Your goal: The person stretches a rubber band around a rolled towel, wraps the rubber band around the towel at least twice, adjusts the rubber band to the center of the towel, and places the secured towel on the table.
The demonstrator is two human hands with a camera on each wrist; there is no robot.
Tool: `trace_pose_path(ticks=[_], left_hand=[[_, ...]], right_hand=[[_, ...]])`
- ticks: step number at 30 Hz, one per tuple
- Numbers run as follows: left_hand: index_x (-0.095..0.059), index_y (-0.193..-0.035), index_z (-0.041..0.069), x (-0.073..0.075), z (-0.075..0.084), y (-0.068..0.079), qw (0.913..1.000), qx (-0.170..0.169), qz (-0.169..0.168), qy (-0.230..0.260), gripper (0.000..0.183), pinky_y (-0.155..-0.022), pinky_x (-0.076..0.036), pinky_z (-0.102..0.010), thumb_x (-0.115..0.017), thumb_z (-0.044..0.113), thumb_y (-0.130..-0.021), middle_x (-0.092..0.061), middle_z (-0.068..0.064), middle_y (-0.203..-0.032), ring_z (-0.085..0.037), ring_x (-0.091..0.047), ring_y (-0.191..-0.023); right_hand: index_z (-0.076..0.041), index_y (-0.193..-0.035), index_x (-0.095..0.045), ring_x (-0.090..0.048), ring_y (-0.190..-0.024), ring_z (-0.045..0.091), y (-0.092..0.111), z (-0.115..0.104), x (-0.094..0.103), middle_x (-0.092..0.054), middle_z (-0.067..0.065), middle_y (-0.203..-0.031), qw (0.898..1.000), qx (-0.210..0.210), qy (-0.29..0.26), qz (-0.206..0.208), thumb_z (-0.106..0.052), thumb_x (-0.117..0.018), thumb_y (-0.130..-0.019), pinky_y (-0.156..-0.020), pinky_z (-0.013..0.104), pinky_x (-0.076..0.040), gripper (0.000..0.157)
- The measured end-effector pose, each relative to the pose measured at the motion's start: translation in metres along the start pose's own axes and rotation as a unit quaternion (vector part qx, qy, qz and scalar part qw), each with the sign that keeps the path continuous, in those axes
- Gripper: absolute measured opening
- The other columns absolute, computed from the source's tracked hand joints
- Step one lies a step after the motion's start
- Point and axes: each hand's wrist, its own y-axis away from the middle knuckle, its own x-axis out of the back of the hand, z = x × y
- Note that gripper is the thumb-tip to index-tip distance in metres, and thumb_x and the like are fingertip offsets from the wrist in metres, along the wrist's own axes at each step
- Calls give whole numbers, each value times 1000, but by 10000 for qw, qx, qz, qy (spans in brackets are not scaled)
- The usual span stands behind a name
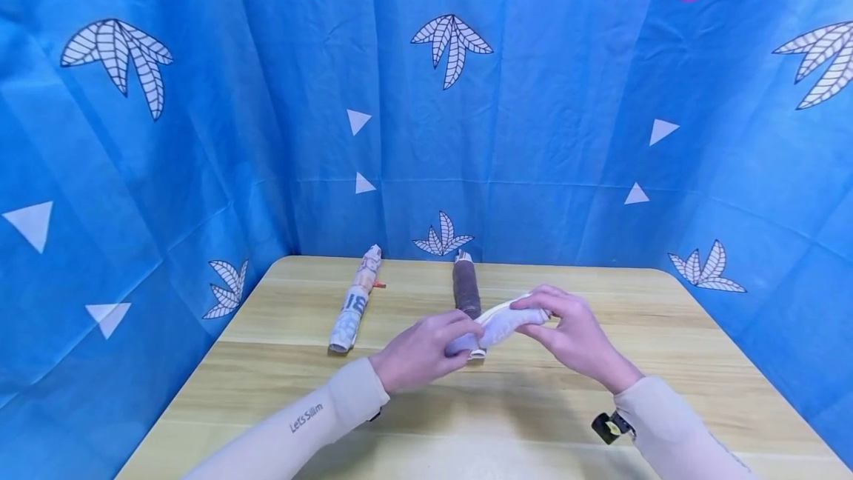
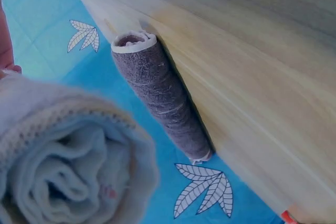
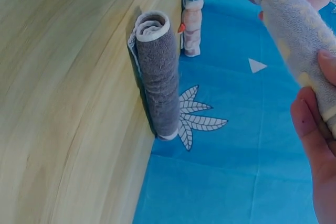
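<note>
A light grey-lavender rolled towel [image 1: 504,323] is held above the table between both hands. My left hand [image 1: 429,350] grips its left end, and my right hand [image 1: 573,328] grips the right end with thumb and fingers. Seen end-on in the left wrist view, the rolled towel [image 2: 68,166] shows spiral layers. Just behind it a dark grey-brown rolled towel [image 1: 466,287] lies on the table, partly covered by the held roll in the head view. In the right wrist view this dark roll [image 3: 157,77] shows a white-edged end.
Farther left on the table lies a pale printed rolled towel [image 1: 356,302], with a small red-orange item [image 1: 379,285] beside it. The wooden table [image 1: 280,391] ends at a blue patterned curtain [image 1: 546,132] behind and at both sides.
</note>
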Motion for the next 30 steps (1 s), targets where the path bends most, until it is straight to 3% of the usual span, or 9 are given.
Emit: trace_pose_path(ticks=[10,21,26,30], left_hand=[[-62,-105,18,2,-3,2,10000,-15,-6,-96,18,-67,-46,-4,-72,16,-90,-61,6,-101,0,-57,-75],[-55,-91,19,1,-8,9,9981,306,459,264,15,-69,-50,-11,-70,18,-90,-59,9,-92,-4,-57,-79],[-57,-95,23,0,-9,9,9922,790,297,915,13,-75,-53,-19,-70,20,-92,-63,10,-97,-6,-59,-85],[-58,-105,29,-1,-10,7,9720,1381,-44,1903,16,-83,-54,-25,-68,21,-94,-67,6,-109,-10,-62,-95]], right_hand=[[-23,-106,-76,-63,-89,9,-3,-1,-3,-72,-9,-101,9999,-111,82,3,-8,-85,-79,-71,25,-52,33],[-24,-102,-76,-61,-83,9,-2,1,1,-72,-9,-98,9984,-545,-9,-144,-14,-84,-81,-67,26,-51,24],[-21,-102,-75,-61,-80,11,2,3,3,-71,-6,-98,9926,-1079,-377,-408,-18,-81,-86,-66,26,-54,18],[-20,-110,-72,-62,-94,14,3,4,6,-68,-2,-112,9901,-1053,-668,-651,-18,-77,-90,-76,26,-56,22]])
